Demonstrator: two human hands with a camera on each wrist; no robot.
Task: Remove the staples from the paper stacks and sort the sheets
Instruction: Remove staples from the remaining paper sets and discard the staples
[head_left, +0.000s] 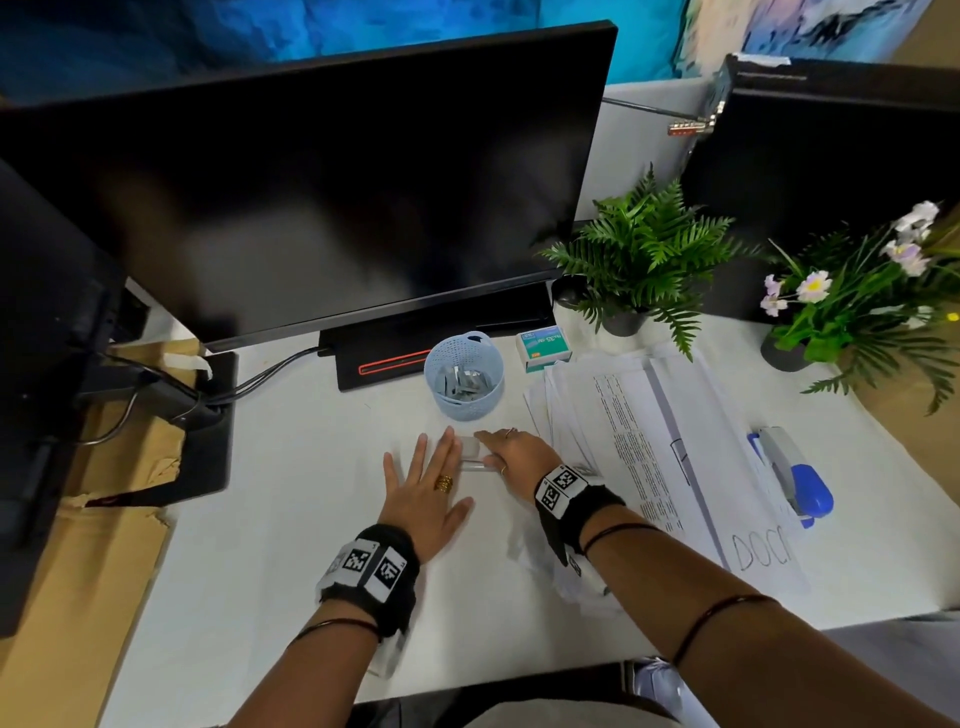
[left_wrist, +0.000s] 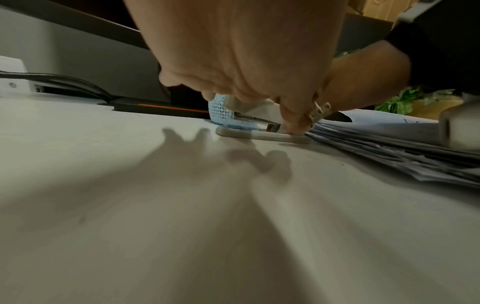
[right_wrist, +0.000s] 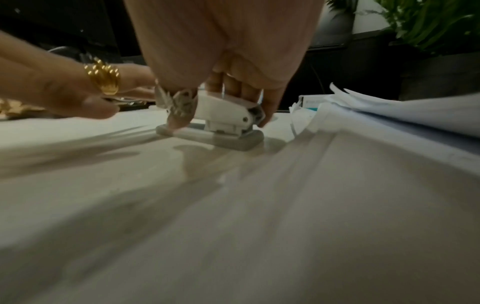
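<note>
White stapler (right_wrist: 226, 115) being gripped on the worktop (head_left: 291, 499).
It is being clasped by the right hand (head_left: 514, 457) beside the paper stack (head_left: 623, 415); the left hand (head_left: 423, 493) is being rested flat, fingers spread.

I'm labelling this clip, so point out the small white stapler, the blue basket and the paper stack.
small white stapler (right_wrist: 228, 115), right wrist view, white top.
blue basket (head_left: 464, 402), head view, front wall.
paper stack (head_left: 631, 431), head view, printed top sheet.

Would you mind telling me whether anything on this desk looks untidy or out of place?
The paper stack right of the right hand is fanned out, edges misaligned rather than squared. Torn brown cardboard sticks out at the desk's left edge.
</note>
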